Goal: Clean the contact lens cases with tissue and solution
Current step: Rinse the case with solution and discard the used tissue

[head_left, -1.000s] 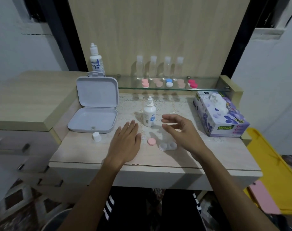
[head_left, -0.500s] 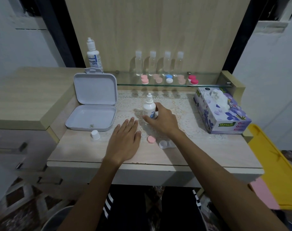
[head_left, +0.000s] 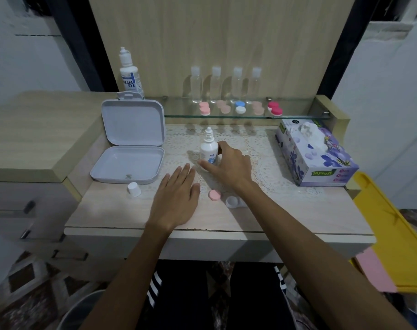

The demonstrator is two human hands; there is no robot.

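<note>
My right hand (head_left: 231, 166) clasping the small solution bottle (head_left: 209, 148), left hand (head_left: 176, 198) flat, fingers straight, pink cap (head_left: 214, 195) and clear lens case (head_left: 232, 201) near

right hand (head_left: 231, 166) grips solution bottle (head_left: 209, 148) | left hand (head_left: 176, 198) flat on table (head_left: 107, 208)

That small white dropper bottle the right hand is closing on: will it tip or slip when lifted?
The small white dropper bottle stands tall on a narrow base, so a sideways nudge probably tips it. Smooth plastic may slip. The right hand wraps its lower body, likely steadying it.
</note>
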